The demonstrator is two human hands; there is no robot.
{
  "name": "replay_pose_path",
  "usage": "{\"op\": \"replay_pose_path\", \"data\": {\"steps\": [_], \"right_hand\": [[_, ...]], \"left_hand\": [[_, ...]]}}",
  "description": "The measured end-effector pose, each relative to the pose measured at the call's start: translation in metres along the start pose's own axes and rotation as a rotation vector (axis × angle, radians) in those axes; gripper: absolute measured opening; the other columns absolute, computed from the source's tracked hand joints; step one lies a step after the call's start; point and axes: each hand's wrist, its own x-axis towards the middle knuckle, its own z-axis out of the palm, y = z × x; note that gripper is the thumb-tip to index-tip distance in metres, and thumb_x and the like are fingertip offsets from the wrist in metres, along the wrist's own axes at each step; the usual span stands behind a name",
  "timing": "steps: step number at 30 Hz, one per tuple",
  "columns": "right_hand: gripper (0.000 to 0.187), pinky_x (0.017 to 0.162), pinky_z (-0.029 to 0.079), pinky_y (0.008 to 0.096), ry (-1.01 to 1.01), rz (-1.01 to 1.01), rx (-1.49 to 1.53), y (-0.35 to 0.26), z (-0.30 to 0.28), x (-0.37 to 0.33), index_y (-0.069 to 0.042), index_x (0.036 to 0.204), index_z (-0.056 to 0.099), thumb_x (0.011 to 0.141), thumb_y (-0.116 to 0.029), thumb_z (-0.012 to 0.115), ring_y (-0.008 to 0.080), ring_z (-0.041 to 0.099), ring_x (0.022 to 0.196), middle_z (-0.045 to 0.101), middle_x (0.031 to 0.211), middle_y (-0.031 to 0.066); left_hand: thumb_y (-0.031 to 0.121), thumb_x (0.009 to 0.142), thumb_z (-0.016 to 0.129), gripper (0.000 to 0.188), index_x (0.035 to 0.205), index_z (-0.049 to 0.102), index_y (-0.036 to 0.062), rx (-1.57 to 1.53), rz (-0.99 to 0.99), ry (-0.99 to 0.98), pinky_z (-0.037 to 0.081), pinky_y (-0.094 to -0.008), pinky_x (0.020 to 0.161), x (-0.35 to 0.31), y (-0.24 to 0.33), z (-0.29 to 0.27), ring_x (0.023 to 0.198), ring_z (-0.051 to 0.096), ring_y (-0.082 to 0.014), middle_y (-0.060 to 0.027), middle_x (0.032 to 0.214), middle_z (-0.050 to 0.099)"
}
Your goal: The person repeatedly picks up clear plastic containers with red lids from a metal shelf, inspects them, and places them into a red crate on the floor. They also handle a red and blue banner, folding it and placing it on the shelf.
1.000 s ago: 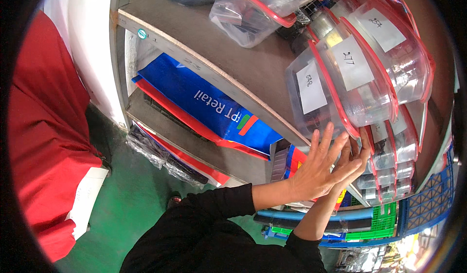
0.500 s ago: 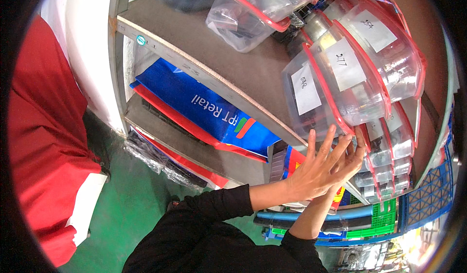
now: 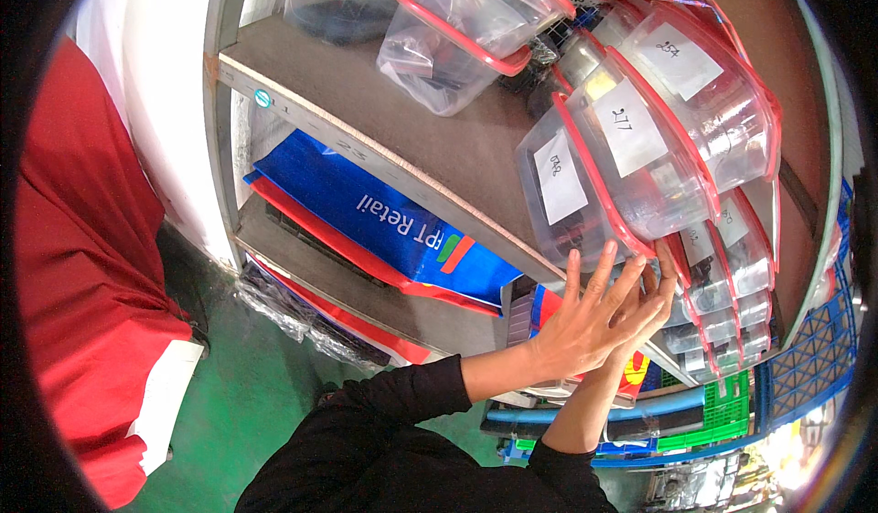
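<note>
My left hand (image 3: 585, 325) is held with its fingers spread in front of a clear plastic tub (image 3: 547, 224) with a red rim and a white paper label. Its fingertips are close to the tub's lower edge; I cannot tell whether they touch. My right hand (image 3: 667, 271) is mostly hidden behind the left one. Its visible fingers stretch up to the red rim at the near corner of the tubs, with nothing seen in them. Another labelled tub (image 3: 672, 179) stands against the first, with a third tub (image 3: 745, 138) farther right.
The tubs stand on a grey shelf (image 3: 457, 161). More red-rimmed tubs (image 3: 448, 83) holding bagged items sit at its back left. Below lie blue and red packages (image 3: 384, 211). Red cloth (image 3: 82, 284) hangs at the left. Blue and green crates (image 3: 713, 422) stand lower right.
The view has shifted slightly, so the shelf and tubs sit a little farther left in it. My hands keep nearly the same pose by the tubs.
</note>
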Motion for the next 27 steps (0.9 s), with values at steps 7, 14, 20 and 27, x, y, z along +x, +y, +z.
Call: {"op": "replay_pose_path", "data": {"steps": [7, 14, 20, 27], "right_hand": [[0.042, 0.087, 0.048, 0.0345, 0.003, -0.160, -0.007, 0.014, 0.000, 0.002, -0.005, 0.121, 0.052, 0.082, 0.008, 0.055, 0.0231, 0.056, 0.108, 0.053, 0.124, 0.0104], [0.042, 0.089, 0.046, 0.0350, 0.034, -0.165, -0.017, 0.012, -0.004, 0.001, -0.004, 0.119, 0.054, 0.078, 0.007, 0.056, 0.0244, 0.055, 0.109, 0.057, 0.120, 0.0123], [0.043, 0.087, 0.049, 0.0385, -0.022, -0.413, -0.142, -0.003, 0.012, 0.004, -0.008, 0.116, 0.058, 0.074, 0.000, 0.063, 0.0320, 0.056, 0.108, 0.058, 0.115, 0.0140], [0.046, 0.088, 0.046, 0.0420, 0.128, -0.408, -0.153, 0.028, -0.045, 0.001, -0.008, 0.121, 0.053, 0.076, -0.004, 0.066, 0.0349, 0.052, 0.111, 0.051, 0.122, 0.0147]], "left_hand": [[0.016, 0.080, 0.059, 0.070, 0.143, 0.028, 0.0219, 0.043, 0.007, -0.036, 0.007, -0.0742, 0.097, -0.003, -0.003, 0.001, 0.134, 0.012, -0.0537, -0.0245, 0.149, 0.014], [0.025, 0.084, 0.052, 0.058, 0.139, 0.035, 0.0190, 0.135, 0.030, -0.014, 0.006, -0.0730, 0.099, -0.003, -0.003, -0.001, 0.134, 0.014, -0.0529, -0.0251, 0.147, 0.021], [0.035, 0.085, 0.054, 0.050, 0.127, 0.046, 0.0069, 0.283, -0.015, 0.054, 0.004, -0.0624, 0.106, 0.015, -0.032, -0.023, 0.137, 0.011, -0.0482, -0.0260, 0.146, 0.023], [0.010, 0.080, 0.051, 0.046, 0.125, 0.045, 0.0038, 0.201, 0.103, 0.206, 0.008, -0.0629, 0.106, 0.028, -0.006, -0.013, 0.135, 0.017, -0.0489, -0.0260, 0.141, 0.029]]}}
